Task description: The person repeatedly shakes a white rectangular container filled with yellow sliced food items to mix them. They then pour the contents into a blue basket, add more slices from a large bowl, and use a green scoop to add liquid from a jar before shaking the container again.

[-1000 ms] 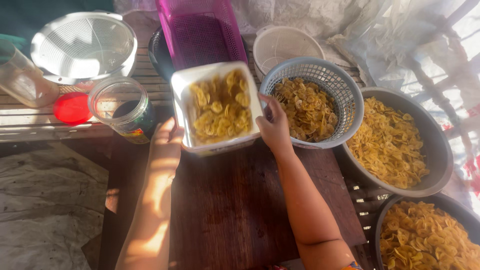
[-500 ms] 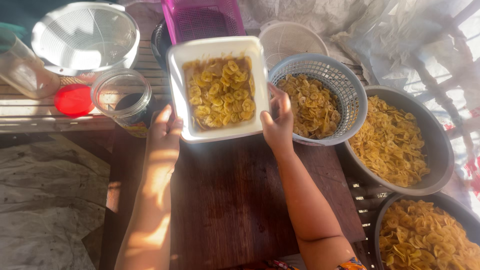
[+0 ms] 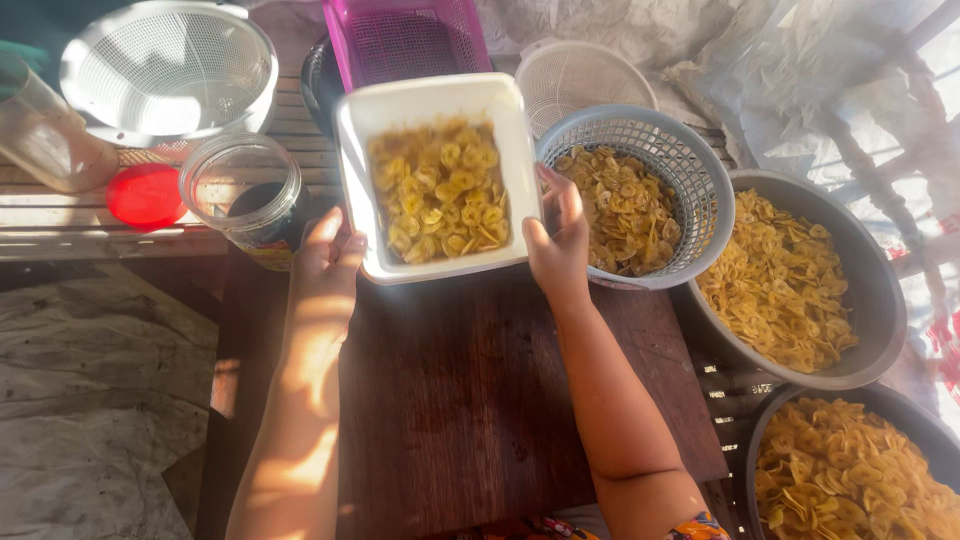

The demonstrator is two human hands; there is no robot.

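Your left hand [image 3: 325, 265] and right hand [image 3: 557, 245] each clasp a side of the white tray [image 3: 437, 95] of banana chips [image 3: 440, 190], held above the dark counter [image 3: 470, 400] at 12 o'clock. The step looks like carrying; with the grey basket [image 3: 690, 165] touching at 3 o'clock, the next move calls for keeping it level.

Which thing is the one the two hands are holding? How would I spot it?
Start at the dark wooden board. At its far edge, the left hand and right hand grip a white square tray of yellow chips. Its neighbours are round; only it is square and white.
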